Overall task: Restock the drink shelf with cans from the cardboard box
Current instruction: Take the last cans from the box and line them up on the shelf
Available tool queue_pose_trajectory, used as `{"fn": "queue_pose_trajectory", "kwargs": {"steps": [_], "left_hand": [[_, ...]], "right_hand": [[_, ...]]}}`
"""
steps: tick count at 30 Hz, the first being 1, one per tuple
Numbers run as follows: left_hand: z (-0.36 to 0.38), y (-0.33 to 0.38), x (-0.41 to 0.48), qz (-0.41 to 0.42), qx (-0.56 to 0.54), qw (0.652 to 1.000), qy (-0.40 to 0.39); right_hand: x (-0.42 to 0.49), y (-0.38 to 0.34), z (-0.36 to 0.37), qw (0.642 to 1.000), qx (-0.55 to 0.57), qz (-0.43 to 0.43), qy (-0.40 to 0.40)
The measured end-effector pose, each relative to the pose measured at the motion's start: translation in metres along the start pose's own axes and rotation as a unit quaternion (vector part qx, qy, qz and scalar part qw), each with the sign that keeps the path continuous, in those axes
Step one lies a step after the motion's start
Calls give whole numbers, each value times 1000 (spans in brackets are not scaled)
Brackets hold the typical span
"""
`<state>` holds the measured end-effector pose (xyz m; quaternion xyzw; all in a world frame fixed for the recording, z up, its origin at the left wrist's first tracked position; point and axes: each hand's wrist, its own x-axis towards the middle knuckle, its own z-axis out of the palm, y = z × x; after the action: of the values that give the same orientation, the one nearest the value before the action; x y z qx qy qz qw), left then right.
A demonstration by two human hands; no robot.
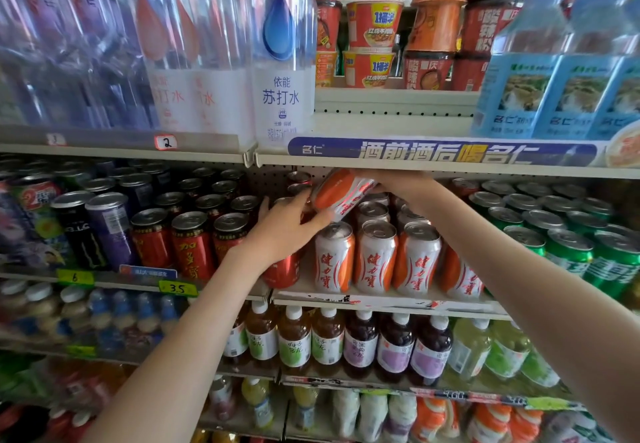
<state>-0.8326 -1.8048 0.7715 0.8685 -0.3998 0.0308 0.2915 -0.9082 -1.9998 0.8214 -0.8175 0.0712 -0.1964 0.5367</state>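
A tilted orange-and-white can (341,196) hangs just under the upper shelf edge (443,155), above the rows of matching orange-and-white cans (375,259). My right hand (394,182) grips it from the right end; its fingers are mostly hidden behind the can. Over the top of a red can (280,272) lies my left hand (284,231) with fingers spread, the fingertips touching the lower end of the tilted can. The cans stand on the drink shelf (381,302). The cardboard box is out of view.
Red cans (194,245) and dark tall cans (79,231) fill the shelf to the left, green cans (571,248) to the right. Water bottles (280,61) stand on the shelf above, tea bottles (327,342) on the one below. The gap under the upper shelf is low.
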Motion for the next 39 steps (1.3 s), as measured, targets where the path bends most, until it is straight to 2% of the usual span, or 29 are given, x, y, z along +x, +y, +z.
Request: {"fn": "queue_pose_trajectory", "kwargs": {"steps": [4,7,11,14,16,23,27,32,39], "left_hand": [[11,-2,3,13,73,997,-33],[17,2,4,37,71,996,-32],[18,6,8,30,109,993,-36],[17,5,10,33,110,993,-31],[17,5,9,34,114,993,-25],[20,4,10,28,118,992,-19],[22,3,13,26,113,993,-14],[22,1,16,26,102,994,-22],[24,2,9,28,100,995,-9]], "right_hand": [[10,8,6,999,-24,7,30],[12,11,11,996,-64,-44,47],[13,14,23,977,-190,-100,-9],[19,18,34,942,-324,-48,-66],[22,22,40,921,-376,-37,-94],[28,25,47,899,-417,10,-130],[34,29,53,878,-460,50,-123],[29,17,53,855,-491,42,-163],[35,29,61,880,-453,75,-124]]}}
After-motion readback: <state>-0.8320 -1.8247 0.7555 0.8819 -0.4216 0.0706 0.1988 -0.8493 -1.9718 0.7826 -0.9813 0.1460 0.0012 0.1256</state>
